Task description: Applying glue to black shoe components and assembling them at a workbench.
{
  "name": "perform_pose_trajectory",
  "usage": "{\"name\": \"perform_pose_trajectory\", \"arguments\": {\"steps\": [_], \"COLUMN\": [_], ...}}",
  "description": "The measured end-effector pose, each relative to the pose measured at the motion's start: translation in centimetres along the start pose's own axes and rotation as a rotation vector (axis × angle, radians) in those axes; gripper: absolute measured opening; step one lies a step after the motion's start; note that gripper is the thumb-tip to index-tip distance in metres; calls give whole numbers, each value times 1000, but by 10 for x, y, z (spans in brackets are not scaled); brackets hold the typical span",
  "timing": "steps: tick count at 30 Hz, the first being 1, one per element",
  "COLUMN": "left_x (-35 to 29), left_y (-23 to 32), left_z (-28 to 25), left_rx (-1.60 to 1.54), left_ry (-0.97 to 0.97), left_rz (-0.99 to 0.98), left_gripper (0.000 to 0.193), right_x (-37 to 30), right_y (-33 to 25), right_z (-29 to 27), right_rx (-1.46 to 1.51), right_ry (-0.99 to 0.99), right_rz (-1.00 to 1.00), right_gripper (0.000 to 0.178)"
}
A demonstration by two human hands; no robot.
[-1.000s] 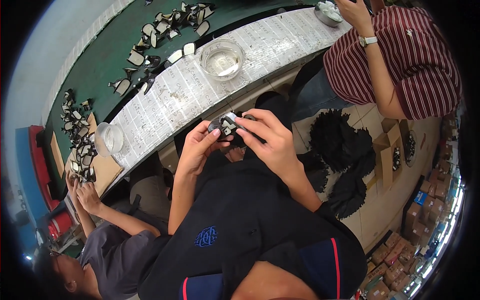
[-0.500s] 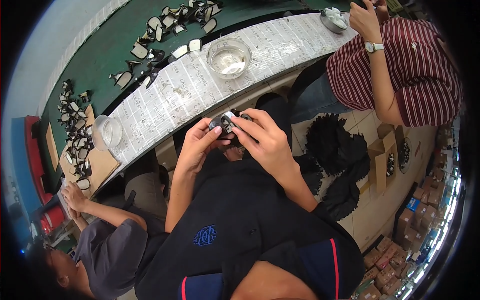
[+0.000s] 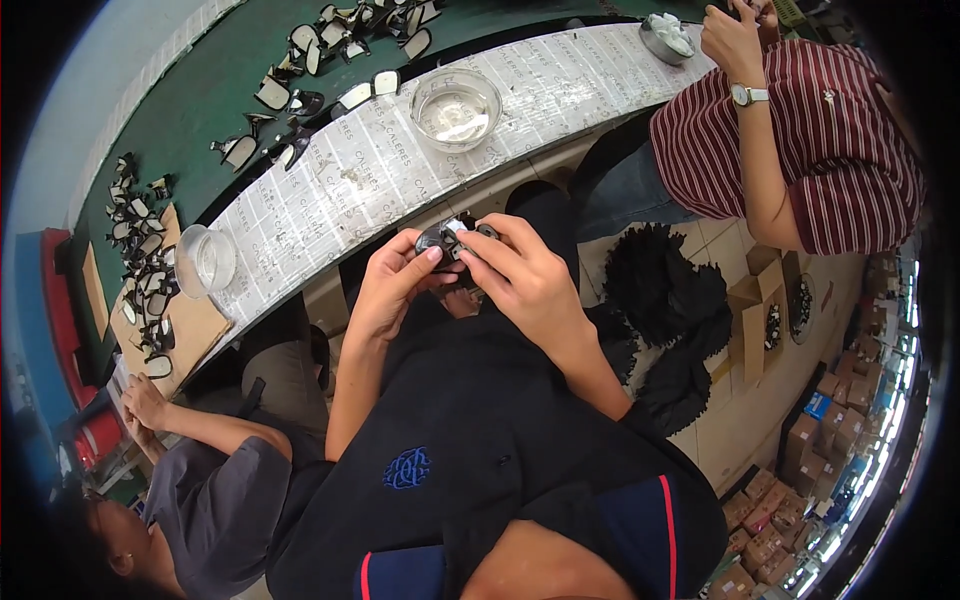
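In front of my chest, just short of the table edge, I hold a glossy black shoe (image 3: pixel 430 242). My left hand (image 3: pixel 390 285) is closed round one end of it, thumb on top. The fingers of my right hand (image 3: pixel 535 285) are bent and pinch the other end. A small white piece (image 3: pixel 457 226), perhaps cloth or tissue, shows between the hands against the shoe. My fingers cover much of the shoe, so its full shape is hidden.
A paper-covered ledge (image 3: pixel 350 190) carries a clear round bowl (image 3: pixel 455 110), a clear tub (image 3: pixel 207 260) and a bowl of white wads (image 3: pixel 667 38). Black shoes with pale insoles (image 3: pixel 272 93) lie on the green surface (image 3: pixel 190 130). Co-workers sit on both sides; boxes (image 3: pixel 755 325) stand at right.
The whole view has shifted slightly. My hands keep nearly the same grip on the shoe, with only small finger movement.
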State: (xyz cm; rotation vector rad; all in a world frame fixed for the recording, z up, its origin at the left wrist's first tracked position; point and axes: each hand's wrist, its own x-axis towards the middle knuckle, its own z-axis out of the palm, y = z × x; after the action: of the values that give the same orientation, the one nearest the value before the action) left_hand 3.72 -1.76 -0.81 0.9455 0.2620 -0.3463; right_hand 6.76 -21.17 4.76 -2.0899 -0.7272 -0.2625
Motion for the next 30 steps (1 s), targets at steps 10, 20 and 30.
{"name": "perform_pose_trajectory", "arguments": {"steps": [10,20,30], "left_x": [1,-1,6], "left_y": [-2,1,11], "left_z": [-2,-3,0], "left_rx": [37,-69,-79], "left_ry": [1,-18,-50], "left_rz": [-8,-14,2], "left_gripper": [16,27,33], "right_x": [-1,2,-11], "right_y": [9,19,37], "right_z": [0,-20,-36], "right_rx": [-121,-40,366], "right_ry": [50,141,212], "right_rz": [23,168,487], "right_gripper": [22,21,17]}}
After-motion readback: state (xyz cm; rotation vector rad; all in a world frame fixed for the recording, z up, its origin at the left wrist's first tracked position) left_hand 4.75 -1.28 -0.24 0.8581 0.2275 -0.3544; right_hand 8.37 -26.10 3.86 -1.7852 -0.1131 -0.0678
